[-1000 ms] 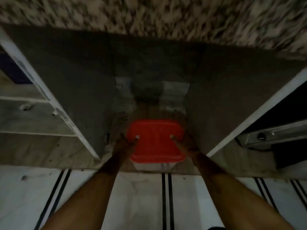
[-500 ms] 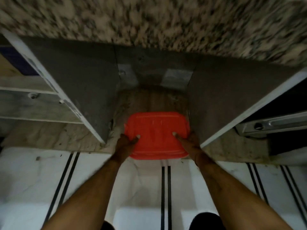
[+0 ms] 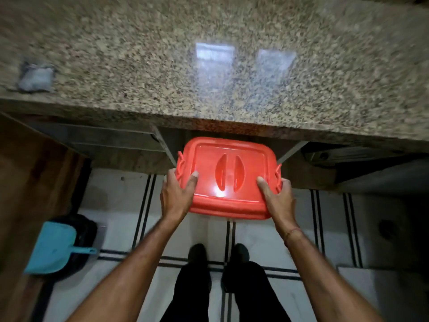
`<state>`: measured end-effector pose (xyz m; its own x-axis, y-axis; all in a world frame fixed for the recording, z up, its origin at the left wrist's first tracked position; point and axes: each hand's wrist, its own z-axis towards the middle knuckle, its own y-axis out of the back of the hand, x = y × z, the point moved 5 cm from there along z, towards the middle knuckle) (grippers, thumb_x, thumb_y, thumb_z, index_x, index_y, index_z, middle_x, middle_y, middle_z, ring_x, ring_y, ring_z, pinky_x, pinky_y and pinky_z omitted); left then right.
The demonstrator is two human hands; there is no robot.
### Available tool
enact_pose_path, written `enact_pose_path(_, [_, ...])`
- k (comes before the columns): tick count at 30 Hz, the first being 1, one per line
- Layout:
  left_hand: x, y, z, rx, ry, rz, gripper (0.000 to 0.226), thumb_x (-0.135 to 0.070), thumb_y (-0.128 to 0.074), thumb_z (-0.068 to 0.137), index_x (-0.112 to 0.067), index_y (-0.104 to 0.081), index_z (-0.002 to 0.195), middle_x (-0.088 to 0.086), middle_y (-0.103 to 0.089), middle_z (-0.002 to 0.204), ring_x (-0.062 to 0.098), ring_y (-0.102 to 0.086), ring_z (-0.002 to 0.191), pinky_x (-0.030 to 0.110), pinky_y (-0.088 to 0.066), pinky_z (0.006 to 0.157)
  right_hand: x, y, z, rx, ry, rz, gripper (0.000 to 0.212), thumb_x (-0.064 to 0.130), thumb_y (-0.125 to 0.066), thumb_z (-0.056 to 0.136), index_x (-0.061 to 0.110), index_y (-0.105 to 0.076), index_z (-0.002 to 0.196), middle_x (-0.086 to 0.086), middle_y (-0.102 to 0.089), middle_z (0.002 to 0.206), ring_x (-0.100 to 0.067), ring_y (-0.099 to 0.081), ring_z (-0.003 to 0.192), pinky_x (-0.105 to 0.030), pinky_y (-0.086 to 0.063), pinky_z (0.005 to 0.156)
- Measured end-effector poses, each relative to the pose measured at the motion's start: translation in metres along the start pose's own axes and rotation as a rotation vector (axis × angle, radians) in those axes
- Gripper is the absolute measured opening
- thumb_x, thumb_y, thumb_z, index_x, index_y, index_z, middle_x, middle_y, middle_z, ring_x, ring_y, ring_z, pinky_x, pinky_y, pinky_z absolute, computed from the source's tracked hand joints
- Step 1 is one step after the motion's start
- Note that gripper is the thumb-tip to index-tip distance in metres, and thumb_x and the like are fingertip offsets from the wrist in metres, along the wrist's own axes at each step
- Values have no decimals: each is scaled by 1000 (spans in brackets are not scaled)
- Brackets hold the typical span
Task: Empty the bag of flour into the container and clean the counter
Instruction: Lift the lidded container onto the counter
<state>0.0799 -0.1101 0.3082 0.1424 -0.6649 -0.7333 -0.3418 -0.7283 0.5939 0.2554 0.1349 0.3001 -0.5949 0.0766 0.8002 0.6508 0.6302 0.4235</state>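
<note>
Red plastic fills our grip: we hold the rectangular lidded container (image 3: 228,180) in the air between both hands, just in front of the edge of the speckled granite counter (image 3: 162,66). Our left hand (image 3: 176,196) clasps its left side, thumb on the lid and fingers wrapped round the edge; our right hand (image 3: 277,198) mirrors it. Far left of the grip, a small grey bundle (image 3: 36,76) lies on the counter, too blurred to identify. Below-left, a light-blue plastic dustpan (image 3: 52,247) rests on the floor.
</note>
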Motion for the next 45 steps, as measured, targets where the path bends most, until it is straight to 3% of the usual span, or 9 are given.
enact_pose_path(8, [-124,131,-59,-124,-232,-200,55,-67,-68,79,-24,-58,112,-3,-68,108,15,-66,96,31,-49,76,154,88,-84,-144,178,-16,50,54,-77,83,17,-63,113,1,-70,102,-10,-65,83,-18,-43,62])
enact_pose_path(11, [-167,159,-55,-132,-306,-283,66,-72,-66,72,-23,-59,114,-3,-70,107,15,-70,94,37,-57,80,203,107,-89,-151,277,19,51,55,-77,82,18,-64,114,2,-72,101,-5,-66,83,-21,-45,63])
enact_pose_path(15, [-235,171,-39,-126,-418,-319,62,-66,-66,80,-22,-56,122,-6,-68,107,9,-69,89,27,-51,66,261,130,-69,-178,358,74,57,59,-75,82,19,-62,120,0,-72,104,-15,-70,87,-28,-51,65])
enact_pose_path(18, [-280,160,-15,-143,-465,-278,58,-63,-66,87,-22,-55,126,-4,-68,111,12,-68,91,24,-48,66,294,146,-38,-207,381,99,61,67,-73,80,23,-60,121,1,-72,107,-19,-71,89,-37,-59,74])
enact_pose_path(23, [-355,115,45,-152,-460,-230,59,-69,-63,83,-23,-57,119,0,-71,109,23,-69,95,32,-49,75,337,172,50,-215,395,134,54,61,-73,83,22,-61,118,2,-72,103,-15,-70,84,-31,-55,64])
enact_pose_path(29, [-425,35,112,-125,-391,-149,69,-72,-57,81,-21,-54,126,-5,-66,98,24,-68,90,38,-55,79,354,203,178,-162,330,74,73,79,-68,72,26,-58,120,0,-73,104,-24,-75,87,-49,-64,78])
enact_pose_path(34, [-444,-13,141,-101,-312,-121,65,-67,-60,86,-16,-54,125,3,-68,103,16,-66,80,27,-47,61,354,215,242,-81,275,19,63,66,-70,83,20,-55,124,-4,-72,105,-23,-75,83,-45,-65,71])
enact_pose_path(38, [-448,-29,151,-62,-280,-100,49,-49,-60,96,-15,-50,130,7,-69,109,11,-65,77,23,-45,53,353,216,264,-44,282,-23,63,59,-69,87,17,-51,130,-4,-68,107,-16,-72,80,-24,-55,52])
enact_pose_path(45, [-458,-26,193,63,-154,-76,86,-95,-43,74,-19,-63,110,8,-74,96,27,-75,80,52,-64,69,373,211,284,-115,363,-264,91,70,-52,88,20,-21,158,-12,-49,146,-30,-61,119,-50,-59,88])
